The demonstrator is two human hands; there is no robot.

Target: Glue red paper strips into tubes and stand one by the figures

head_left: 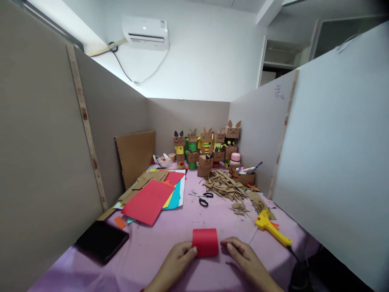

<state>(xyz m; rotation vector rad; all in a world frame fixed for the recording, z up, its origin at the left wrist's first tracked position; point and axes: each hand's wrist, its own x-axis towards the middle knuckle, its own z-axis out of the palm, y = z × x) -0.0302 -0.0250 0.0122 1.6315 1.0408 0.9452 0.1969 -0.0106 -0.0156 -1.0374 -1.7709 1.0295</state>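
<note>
A small piece of red paper [205,242] is at the near edge of the bench [170,233], in front of the person and between the two hands. It is bent into a curved form, so this shaping appears to be done at least in part. I cannot see any drawing or added piece on its outer side, and I cannot tell whether its ends are joined; if they are loose, I would judge the joining is left. At the back of the bench, many cardboard figures [206,137] with ears and drawn faces stand assembled, some on coloured bodies.

The left hand [178,260] grasps the red paper at its left end: the thumb lies on the near corner, and the other fingers are partly hidden behind. The right hand [244,258] is just beside the right end, apart from it. Its fingers are loosely bent, with the thumb close to the forefinger; I see nothing held between them, but I cannot tell whether the tips meet.

The yellow glue gun [276,233] lies to the right, beyond the right hand, and nobody touches it. The scissors [208,195] rest farther back in the middle, near the heap of cardboard scraps [225,185]. A larger red sheet [147,205] lies to the left, on other coloured sheets.
</note>
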